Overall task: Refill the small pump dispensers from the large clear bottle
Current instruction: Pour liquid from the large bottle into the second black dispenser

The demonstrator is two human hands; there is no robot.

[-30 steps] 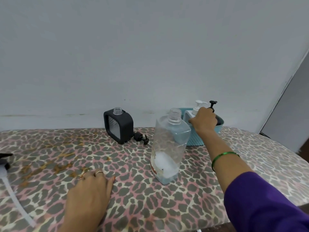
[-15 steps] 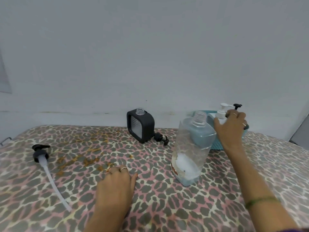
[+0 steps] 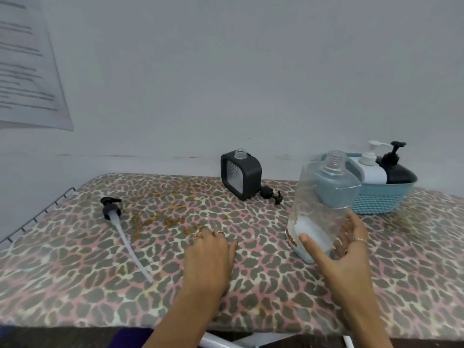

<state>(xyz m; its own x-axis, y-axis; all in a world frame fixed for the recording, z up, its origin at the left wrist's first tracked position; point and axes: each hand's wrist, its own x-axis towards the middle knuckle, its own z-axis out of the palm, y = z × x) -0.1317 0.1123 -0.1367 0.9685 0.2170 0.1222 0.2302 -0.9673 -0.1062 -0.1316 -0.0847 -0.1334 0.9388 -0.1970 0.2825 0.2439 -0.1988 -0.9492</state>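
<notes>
The large clear bottle (image 3: 326, 197) stands uncapped on the leopard-print table (image 3: 125, 285), with a little liquid at its bottom. My right hand (image 3: 344, 252) holds its lower part, thumb in front and fingers behind. My left hand (image 3: 211, 257) rests flat on the table left of the bottle. A black square dispenser (image 3: 241, 174) stands at the back with its neck open, and its small black pump (image 3: 271, 193) lies beside it. A white pump dispenser (image 3: 370, 167) and a black pump dispenser (image 3: 396, 169) stand in a teal basket (image 3: 381, 202).
A black pump head with a long clear tube (image 3: 111, 209) lies on the table's left side. Brown stains mark the cloth near the middle. A wire rack edge (image 3: 37, 214) sticks out at the far left. A printed sheet (image 3: 27, 66) hangs on the wall.
My right hand left the dispensers in the basket and came back to the large bottle's lower part. The view swung left. My left hand stayed flat on the table.
</notes>
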